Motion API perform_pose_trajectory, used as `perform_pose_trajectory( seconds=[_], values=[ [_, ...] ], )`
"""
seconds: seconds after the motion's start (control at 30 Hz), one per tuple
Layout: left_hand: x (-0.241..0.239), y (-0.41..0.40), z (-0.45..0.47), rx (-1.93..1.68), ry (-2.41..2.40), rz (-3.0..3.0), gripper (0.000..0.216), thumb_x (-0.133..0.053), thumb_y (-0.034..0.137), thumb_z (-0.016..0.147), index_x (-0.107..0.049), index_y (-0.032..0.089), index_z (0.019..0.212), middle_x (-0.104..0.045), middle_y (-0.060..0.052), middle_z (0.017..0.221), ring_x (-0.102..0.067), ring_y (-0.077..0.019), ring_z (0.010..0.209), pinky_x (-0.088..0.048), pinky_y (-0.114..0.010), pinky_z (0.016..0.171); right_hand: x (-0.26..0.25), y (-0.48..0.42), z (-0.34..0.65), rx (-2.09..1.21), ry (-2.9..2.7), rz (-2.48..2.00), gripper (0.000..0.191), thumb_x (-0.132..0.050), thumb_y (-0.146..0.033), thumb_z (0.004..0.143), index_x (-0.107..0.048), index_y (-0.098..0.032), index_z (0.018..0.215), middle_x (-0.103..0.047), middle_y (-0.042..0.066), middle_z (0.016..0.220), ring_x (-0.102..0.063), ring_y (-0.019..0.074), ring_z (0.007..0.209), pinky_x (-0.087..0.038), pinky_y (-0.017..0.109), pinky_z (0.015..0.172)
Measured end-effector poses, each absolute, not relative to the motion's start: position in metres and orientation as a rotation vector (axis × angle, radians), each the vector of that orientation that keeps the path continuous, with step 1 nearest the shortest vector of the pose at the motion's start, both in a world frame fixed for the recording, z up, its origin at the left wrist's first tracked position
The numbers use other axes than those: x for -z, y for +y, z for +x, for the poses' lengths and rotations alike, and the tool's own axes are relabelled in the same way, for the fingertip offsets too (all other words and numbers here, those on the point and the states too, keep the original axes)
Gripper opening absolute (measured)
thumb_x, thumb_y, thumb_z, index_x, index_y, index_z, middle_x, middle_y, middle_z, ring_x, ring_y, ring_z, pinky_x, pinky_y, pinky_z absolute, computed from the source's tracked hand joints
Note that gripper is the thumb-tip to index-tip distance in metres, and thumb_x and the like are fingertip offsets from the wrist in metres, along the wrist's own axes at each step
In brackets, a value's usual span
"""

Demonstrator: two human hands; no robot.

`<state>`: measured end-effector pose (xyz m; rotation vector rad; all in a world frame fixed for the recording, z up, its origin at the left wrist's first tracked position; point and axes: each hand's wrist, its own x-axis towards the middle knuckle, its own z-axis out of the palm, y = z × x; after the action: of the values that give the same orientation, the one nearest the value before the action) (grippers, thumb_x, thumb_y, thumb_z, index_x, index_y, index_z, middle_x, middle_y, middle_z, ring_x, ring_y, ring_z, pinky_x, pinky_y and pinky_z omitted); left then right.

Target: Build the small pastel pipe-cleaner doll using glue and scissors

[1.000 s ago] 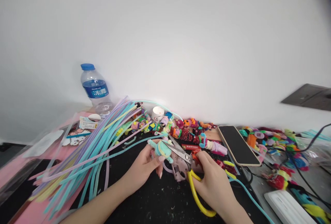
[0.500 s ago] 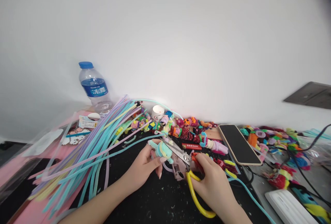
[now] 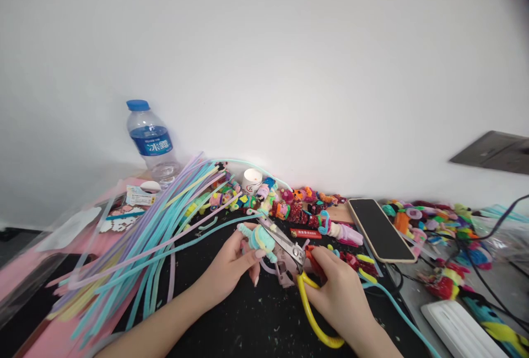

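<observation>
Two hands almost unmoved since second ago: left hand pinches teal pipe-cleaner figure over black mat; right hand grips yellow-handled scissors, blades nearly closed at figure. Trimming seems ongoing.

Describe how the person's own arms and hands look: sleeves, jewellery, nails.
Both forearms are bare up to the frame's lower edge; no sleeves show. The left hand and right hand wear no gloves, and no rings, bracelets or watch are visible. The left hand's nails look fairly long with a pale, glossy finish. The right hand's nails are hidden from view.
</observation>
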<state>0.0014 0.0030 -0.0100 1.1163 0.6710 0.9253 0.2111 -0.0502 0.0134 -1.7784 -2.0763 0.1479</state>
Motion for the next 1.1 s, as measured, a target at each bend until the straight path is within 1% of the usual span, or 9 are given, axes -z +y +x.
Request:
perform_pose_trajectory(
  seconds=[0.13,0.3,0.4,0.47,0.53,0.63,0.77,1.1],
  values=[
    [0.009,0.004,0.001,-0.926,0.669,1.118,0.035,-0.059,0.033,0.082,-0.042,0.017,0.108,-0.052,0.008,0.055,-0.051,-0.008,0.042,-0.04,-0.022,0.047,-0.01,-0.048,0.213,-0.105,-2.094,-1.726,0.022,-0.054,-0.022,0.074,-0.034,-0.023,0.064,-0.047,-0.004,0.059,-0.047,0.0124,0.049,-0.033,0.022,0.047],
    [0.01,0.005,0.001,-0.933,0.674,1.128,0.039,-0.058,0.034,0.082,-0.041,0.015,0.112,-0.052,0.008,0.052,-0.05,-0.0092,0.042,-0.04,-0.024,0.048,-0.014,-0.047,0.219,0.02,-1.988,-1.747,0.024,-0.055,-0.025,0.074,-0.033,-0.024,0.067,-0.043,-0.005,0.056,-0.044,0.0129,0.046,-0.032,0.022,0.045],
    [0.009,0.005,0.002,-0.938,0.682,1.126,0.041,-0.058,0.035,0.082,-0.041,0.015,0.113,-0.051,0.007,0.053,-0.049,-0.0091,0.042,-0.04,-0.025,0.049,-0.019,-0.049,0.219,0.006,-1.963,-1.765,0.018,-0.055,-0.023,0.072,-0.037,-0.023,0.076,-0.048,-0.003,0.064,-0.048,0.0149,0.051,-0.037,0.023,0.046],
    [0.007,0.004,0.002,-0.947,0.689,1.11,0.042,-0.06,0.036,0.08,-0.042,0.015,0.111,-0.051,0.007,0.057,-0.048,-0.0082,0.042,-0.04,-0.025,0.048,-0.022,-0.05,0.217,-0.04,-1.932,-1.796,0.022,-0.055,-0.022,0.071,-0.038,-0.023,0.085,-0.052,-0.001,0.072,-0.052,0.0171,0.056,-0.04,0.026,0.05],
    [0.007,0.004,0.002,-0.952,0.687,1.096,0.042,-0.063,0.037,0.078,-0.043,0.016,0.11,-0.051,0.006,0.062,-0.048,-0.0077,0.043,-0.04,-0.025,0.047,-0.024,-0.051,0.213,-0.099,-1.932,-1.802,0.024,-0.054,-0.021,0.071,-0.038,-0.023,0.089,-0.053,0.001,0.076,-0.054,0.0182,0.059,-0.042,0.027,0.052],
    [0.009,0.004,0.002,-0.947,0.674,1.095,0.042,-0.063,0.035,0.078,-0.044,0.017,0.11,-0.051,0.005,0.066,-0.05,-0.0078,0.046,-0.042,-0.025,0.048,-0.025,-0.052,0.21,-0.168,-1.996,-1.765,0.019,-0.053,-0.019,0.071,-0.04,-0.023,0.085,-0.053,0.001,0.077,-0.054,0.0185,0.062,-0.042,0.027,0.054],
    [0.013,0.003,0.001,-0.95,0.648,1.094,0.04,-0.063,0.035,0.079,-0.044,0.018,0.11,-0.051,0.005,0.067,-0.051,-0.0075,0.047,-0.043,-0.024,0.049,-0.023,-0.052,0.208,-0.197,-2.04,-1.767,0.016,-0.055,-0.021,0.071,-0.043,-0.023,0.08,-0.054,0.001,0.075,-0.055,0.0181,0.062,-0.042,0.027,0.054],
    [0.012,0.003,0.0,-0.938,0.667,1.102,0.042,-0.062,0.035,0.08,-0.042,0.018,0.113,-0.051,0.006,0.063,-0.051,-0.0089,0.049,-0.043,-0.026,0.051,-0.022,-0.053,0.206,-0.246,-2.052,-1.801,0.016,-0.056,-0.018,0.069,-0.041,-0.023,0.072,-0.055,-0.001,0.071,-0.054,0.0165,0.06,-0.039,0.025,0.053]
  ],
)
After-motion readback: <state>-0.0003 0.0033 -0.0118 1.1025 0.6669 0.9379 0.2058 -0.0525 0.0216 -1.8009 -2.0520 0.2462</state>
